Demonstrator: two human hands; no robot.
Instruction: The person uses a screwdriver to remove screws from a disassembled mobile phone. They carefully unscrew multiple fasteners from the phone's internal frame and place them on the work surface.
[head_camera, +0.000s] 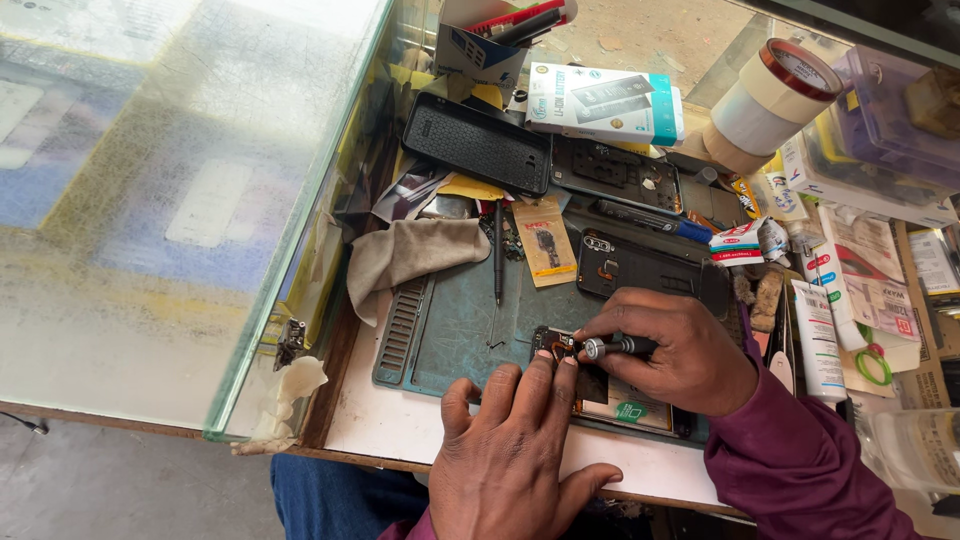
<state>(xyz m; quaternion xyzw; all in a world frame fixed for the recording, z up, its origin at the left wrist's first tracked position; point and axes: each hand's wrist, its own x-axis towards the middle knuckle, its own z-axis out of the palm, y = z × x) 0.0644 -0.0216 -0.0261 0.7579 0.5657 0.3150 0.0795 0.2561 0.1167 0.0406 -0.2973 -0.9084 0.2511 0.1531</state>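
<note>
On the mat, an opened phone lies under both hands: left hand fingers spread flat, pressing its top end; right hand fingers closed around a screwdriver, tip at the phone.

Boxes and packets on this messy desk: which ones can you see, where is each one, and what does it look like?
White box: flat, teal end, phone picture, top middle beside the black phone cover.
Small packet: tan card, dark part inside, mid-desk.
Blue and white box: open, pens inside, top.
White tube: long, coloured label, right of the right hand.
Red and white packet: small, crumpled, right of middle.
</note>
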